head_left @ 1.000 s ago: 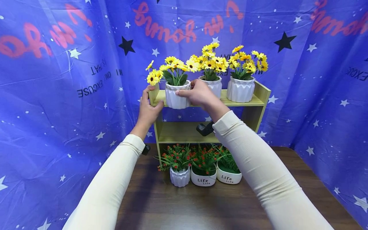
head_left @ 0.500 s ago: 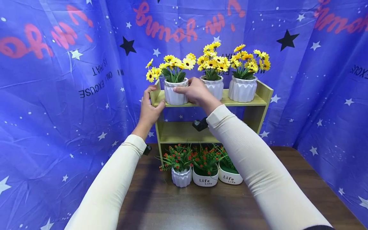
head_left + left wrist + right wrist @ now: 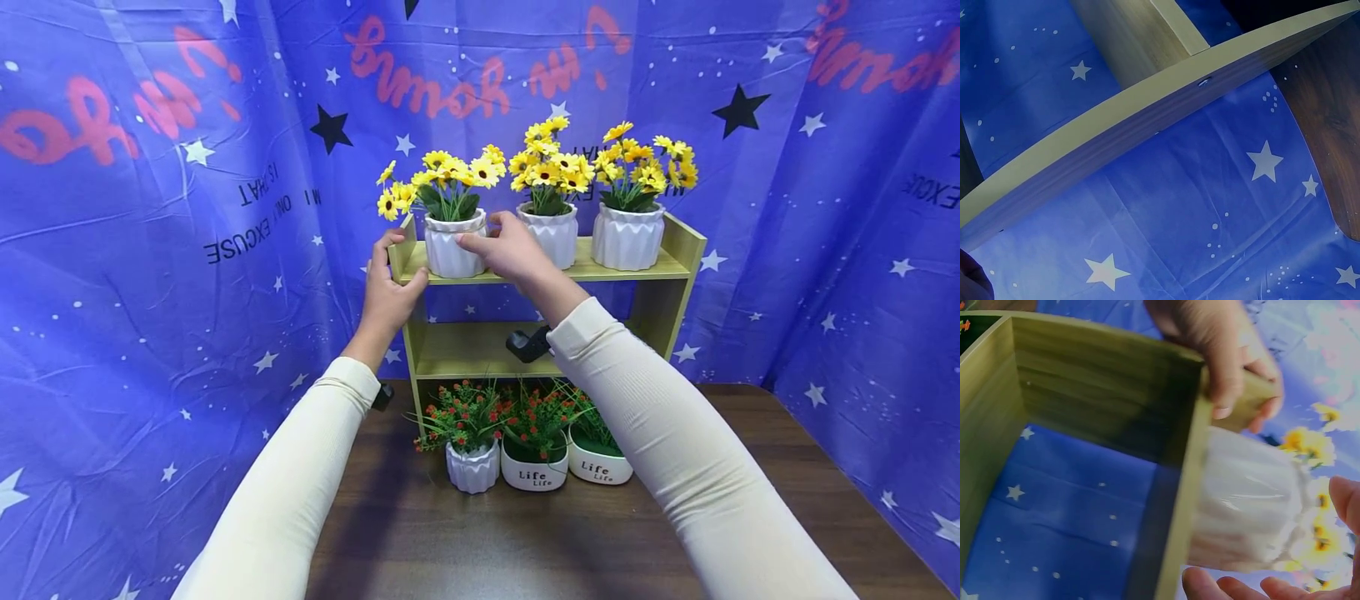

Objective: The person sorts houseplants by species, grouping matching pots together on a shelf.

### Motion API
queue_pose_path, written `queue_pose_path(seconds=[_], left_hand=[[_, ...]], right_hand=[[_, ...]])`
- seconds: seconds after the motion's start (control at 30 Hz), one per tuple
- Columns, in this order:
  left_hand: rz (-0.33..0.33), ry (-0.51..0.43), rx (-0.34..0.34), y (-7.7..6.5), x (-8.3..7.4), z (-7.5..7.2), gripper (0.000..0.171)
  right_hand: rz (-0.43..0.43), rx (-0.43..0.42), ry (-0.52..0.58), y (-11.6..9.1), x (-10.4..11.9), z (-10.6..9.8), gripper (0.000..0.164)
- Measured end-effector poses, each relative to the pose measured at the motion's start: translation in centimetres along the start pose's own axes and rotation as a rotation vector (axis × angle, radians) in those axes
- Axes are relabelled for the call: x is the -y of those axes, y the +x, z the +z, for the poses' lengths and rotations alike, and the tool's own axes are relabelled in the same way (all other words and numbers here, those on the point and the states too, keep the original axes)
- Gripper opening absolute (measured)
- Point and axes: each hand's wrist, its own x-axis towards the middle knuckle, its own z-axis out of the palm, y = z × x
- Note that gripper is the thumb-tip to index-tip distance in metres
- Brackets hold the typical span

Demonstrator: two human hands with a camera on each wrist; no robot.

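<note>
On the top board of a small wooden shelf (image 3: 555,279), a white fluted flowerpot (image 3: 455,250) with yellow artificial sunflowers stands upright at the left end. My right hand (image 3: 521,254) is at this pot's right side, thumb in front of the pot in the head view. In the right wrist view its fingertips (image 3: 1210,587) show a gap from the pot (image 3: 1247,497). My left hand (image 3: 386,292) grips the shelf's left side panel, thumb at the front edge. Two more white pots of yellow flowers, a middle one (image 3: 553,237) and a right one (image 3: 628,237), share the board.
Below, at the shelf's foot, a fluted pot (image 3: 472,471) with red-flowered greenery stands beside two white "Life" planters (image 3: 534,475) on the brown table (image 3: 480,550). A blue star-printed curtain (image 3: 187,333) hangs behind and at both sides.
The left flowerpot has moved slightly left and back, from overhanging the front edge onto the top board. My right hand went with it and its fingers have loosened. The left hand stays put.
</note>
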Motion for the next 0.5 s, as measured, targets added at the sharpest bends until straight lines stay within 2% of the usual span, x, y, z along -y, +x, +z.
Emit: queue_pose_path(seconds=[0.27, 0.4, 0.5], left_hand=[[-0.005, 0.015, 0.001, -0.1, 0.1, -0.3, 0.056], [-0.006, 0.003, 0.003, -0.1, 0.1, -0.1, 0.056], [-0.003, -0.014, -0.001, -0.1, 0.1, 0.1, 0.056]], right_hand=[[-0.138, 0.025, 0.048, -4.6, -1.3, -3.3, 0.076], [-0.196, 0.017, 0.062, -7.1, -3.5, -5.7, 0.071], [-0.209, 0.011, 0.058, -8.9, -5.9, -7.3, 0.068]])
